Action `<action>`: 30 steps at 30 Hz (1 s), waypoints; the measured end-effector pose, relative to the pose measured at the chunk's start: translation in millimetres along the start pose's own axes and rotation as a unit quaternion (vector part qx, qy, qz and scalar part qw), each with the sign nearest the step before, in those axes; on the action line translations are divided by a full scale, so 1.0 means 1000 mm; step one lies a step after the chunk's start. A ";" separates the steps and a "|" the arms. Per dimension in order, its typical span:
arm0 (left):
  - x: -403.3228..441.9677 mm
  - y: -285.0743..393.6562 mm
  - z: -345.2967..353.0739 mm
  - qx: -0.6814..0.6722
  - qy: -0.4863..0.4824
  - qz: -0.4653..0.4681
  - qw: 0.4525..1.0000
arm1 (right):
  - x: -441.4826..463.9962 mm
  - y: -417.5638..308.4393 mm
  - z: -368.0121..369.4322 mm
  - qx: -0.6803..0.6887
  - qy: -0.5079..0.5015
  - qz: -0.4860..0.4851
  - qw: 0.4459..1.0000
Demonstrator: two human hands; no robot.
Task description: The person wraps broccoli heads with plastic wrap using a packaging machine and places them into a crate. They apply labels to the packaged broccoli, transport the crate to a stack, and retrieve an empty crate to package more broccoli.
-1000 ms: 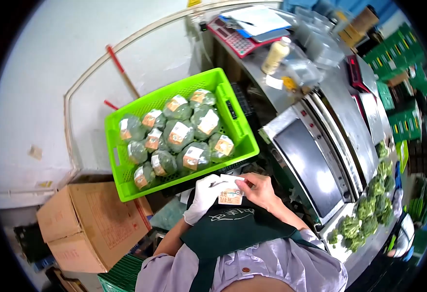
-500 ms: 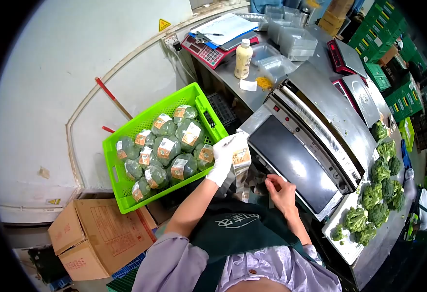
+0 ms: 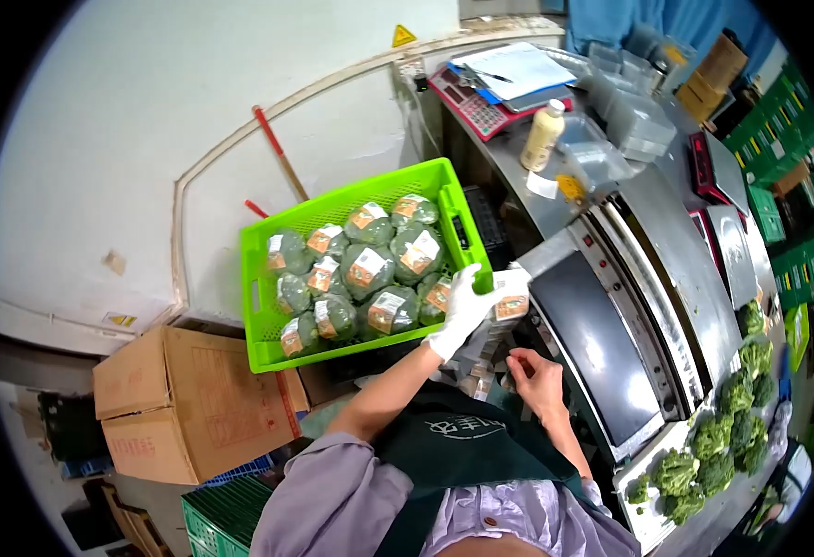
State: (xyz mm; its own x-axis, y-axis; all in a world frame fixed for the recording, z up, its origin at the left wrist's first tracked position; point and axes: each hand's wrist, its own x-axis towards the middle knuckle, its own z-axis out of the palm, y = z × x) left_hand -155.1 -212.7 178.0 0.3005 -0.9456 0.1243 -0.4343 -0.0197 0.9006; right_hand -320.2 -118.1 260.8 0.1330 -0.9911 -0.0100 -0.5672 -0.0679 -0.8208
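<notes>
Wrapped broccoli heads (image 3: 367, 266) sit in the green crate (image 3: 467, 230), at eleven o'clock from the apron (image 3: 458, 450); loose broccoli (image 3: 677, 472) lies at four. The left hand (image 3: 464, 308) opens beside labels (image 3: 511, 307); whether the curled right hand (image 3: 539, 379) grips anything is unclear.

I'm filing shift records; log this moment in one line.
left hand: gloved, at labels | right hand: bare, fingers curled | green crate: holds wrapped, labelled greens | loose broccoli: right of machine
</notes>
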 end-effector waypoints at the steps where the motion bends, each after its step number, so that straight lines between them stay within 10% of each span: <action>1: -0.003 0.002 -0.019 -0.046 0.002 -0.008 0.999 | 0.004 -0.004 0.005 0.000 -0.005 -0.006 1.000; 4: -0.008 -0.022 -0.100 -0.106 0.038 0.003 0.994 | 0.021 -0.015 0.023 -0.009 -0.016 -0.009 1.000; 5: -0.010 -0.028 -0.136 -0.189 0.045 -0.173 0.966 | 0.028 -0.017 0.032 -0.007 -0.017 -0.018 1.000; 6: -0.003 -0.072 -0.168 -0.048 0.134 0.000 0.990 | 0.035 -0.019 0.041 -0.006 -0.016 -0.026 1.000; 7: -0.002 -0.075 -0.208 0.016 0.170 -0.075 0.982 | 0.046 -0.025 0.049 -0.014 -0.014 -0.041 0.999; 8: 0.002 -0.114 -0.246 0.113 0.248 0.053 0.961 | 0.058 -0.027 0.061 -0.023 -0.018 -0.031 0.999; 15: 0.029 -0.222 -0.426 0.373 0.298 -0.250 0.842 | 0.212 0.010 0.147 -0.172 0.093 -0.052 0.979; 17: 0.032 -0.298 -0.446 0.126 0.237 -0.275 0.923 | 0.246 0.033 0.165 -0.215 0.107 0.004 0.971; 20: 0.054 -0.277 -0.454 -0.169 0.090 -0.424 0.885 | 0.270 0.071 0.181 -0.219 0.077 0.120 0.965; 30: 0.088 -0.271 -0.457 -0.153 0.135 -0.456 0.866 | 0.243 0.046 0.169 -0.126 -0.009 0.315 0.941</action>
State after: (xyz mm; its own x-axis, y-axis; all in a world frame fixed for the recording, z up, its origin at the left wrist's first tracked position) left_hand 376.7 -142.2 135.2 0.6057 -0.4709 -0.6414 0.3217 -0.5923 0.7387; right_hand -176.7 -342.3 123.6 -0.2822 -0.8419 -0.4600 -0.7121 0.5051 -0.4876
